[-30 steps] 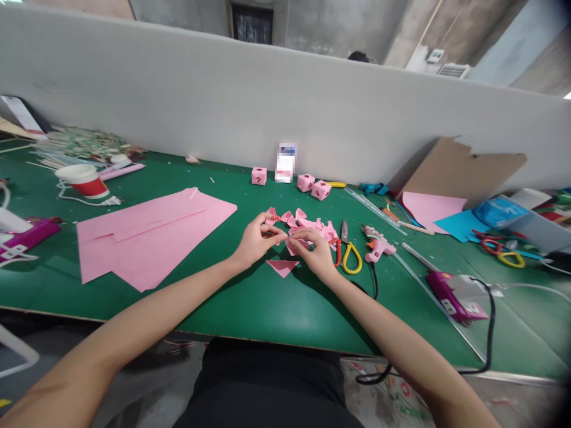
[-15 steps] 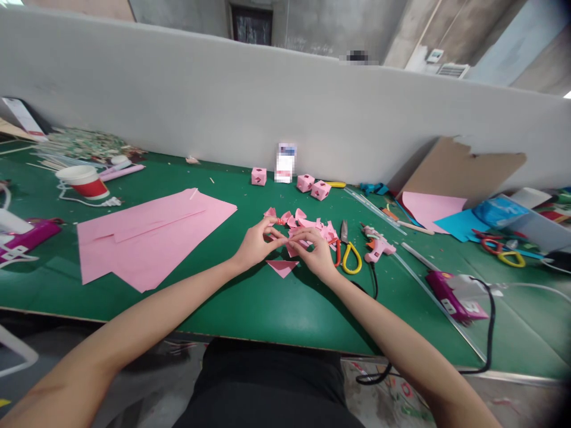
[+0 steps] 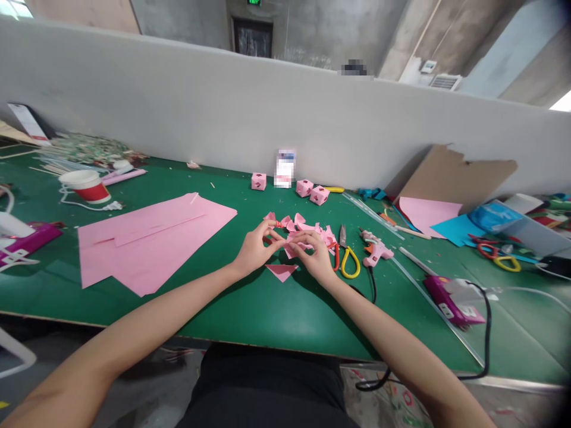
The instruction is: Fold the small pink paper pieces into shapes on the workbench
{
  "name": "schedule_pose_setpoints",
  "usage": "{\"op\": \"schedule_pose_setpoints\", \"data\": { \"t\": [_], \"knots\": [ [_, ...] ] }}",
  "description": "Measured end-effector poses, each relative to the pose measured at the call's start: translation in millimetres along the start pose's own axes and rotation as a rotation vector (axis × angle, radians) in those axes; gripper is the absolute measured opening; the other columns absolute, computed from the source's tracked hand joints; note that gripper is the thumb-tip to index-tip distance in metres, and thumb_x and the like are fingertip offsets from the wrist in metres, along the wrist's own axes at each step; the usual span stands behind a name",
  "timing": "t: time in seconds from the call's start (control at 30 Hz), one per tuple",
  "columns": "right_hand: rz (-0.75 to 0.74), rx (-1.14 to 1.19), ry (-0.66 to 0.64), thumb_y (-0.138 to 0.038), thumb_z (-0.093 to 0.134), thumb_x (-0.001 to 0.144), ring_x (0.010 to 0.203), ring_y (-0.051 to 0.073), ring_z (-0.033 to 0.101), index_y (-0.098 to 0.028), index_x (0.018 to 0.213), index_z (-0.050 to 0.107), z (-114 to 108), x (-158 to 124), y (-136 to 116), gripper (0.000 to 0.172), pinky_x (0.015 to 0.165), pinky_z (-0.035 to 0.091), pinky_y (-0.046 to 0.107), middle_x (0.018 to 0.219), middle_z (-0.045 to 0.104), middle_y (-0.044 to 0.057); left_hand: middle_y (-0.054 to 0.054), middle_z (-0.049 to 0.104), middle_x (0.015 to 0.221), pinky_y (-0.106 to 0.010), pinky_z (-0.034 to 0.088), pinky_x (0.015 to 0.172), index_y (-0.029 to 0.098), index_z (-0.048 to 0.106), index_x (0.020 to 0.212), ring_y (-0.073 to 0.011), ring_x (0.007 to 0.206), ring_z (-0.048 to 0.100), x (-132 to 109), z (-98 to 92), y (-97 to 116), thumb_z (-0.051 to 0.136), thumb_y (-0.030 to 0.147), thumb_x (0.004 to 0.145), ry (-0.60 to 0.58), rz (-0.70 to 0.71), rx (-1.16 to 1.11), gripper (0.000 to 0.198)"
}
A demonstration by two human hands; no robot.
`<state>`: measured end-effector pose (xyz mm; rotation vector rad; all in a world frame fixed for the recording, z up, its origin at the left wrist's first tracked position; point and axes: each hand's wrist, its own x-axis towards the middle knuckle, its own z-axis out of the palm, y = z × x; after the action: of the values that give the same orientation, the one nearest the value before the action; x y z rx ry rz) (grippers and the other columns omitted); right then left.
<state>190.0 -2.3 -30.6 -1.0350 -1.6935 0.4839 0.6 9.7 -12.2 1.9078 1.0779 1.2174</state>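
My left hand (image 3: 255,245) and my right hand (image 3: 313,252) meet low over the table, each with thumb and fingers pinched. Between the fingertips is a small piece of pink paper (image 3: 290,251), mostly hidden by the fingers. Just below them a pink paper triangle (image 3: 282,272) lies flat. Behind and beside my right hand is a heap of cut pink paper scraps (image 3: 329,236). To its right lie scissors (image 3: 351,263) with yellow and orange handles, then a pink glue gun (image 3: 377,252).
Large pink paper sheets (image 3: 165,244) lie to the left, with a paper cup (image 3: 87,185) beyond. Pink paper cubes (image 3: 259,182) stand near the grey partition (image 3: 178,101). On the right are a purple power strip (image 3: 452,302) with a black cable, clear rods and cardboard (image 3: 450,175).
The camera view has tilted up slightly, so the scene sits a little lower. My hands stay pinched together in the same place; nothing on the table has visibly moved.
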Motion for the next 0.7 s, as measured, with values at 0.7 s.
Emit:
{"op": "schedule_pose_setpoints", "data": {
  "t": [0.7],
  "knots": [
    [0.135,0.112,0.012,-0.046,0.06,0.088,0.103,0.022,0.06,-0.023,0.113,0.06,2.2,-1.5,3.5,0.033,0.088,0.049,0.038,0.111,0.064,0.009,0.0,0.074,0.079,-0.035,0.052,0.087,0.021,0.057,0.105,-0.0206,0.083,0.072,0.6,-2.5,8.0,0.075,0.029,0.076,0.027,-0.009,-0.026,0.035]
  ]
}}
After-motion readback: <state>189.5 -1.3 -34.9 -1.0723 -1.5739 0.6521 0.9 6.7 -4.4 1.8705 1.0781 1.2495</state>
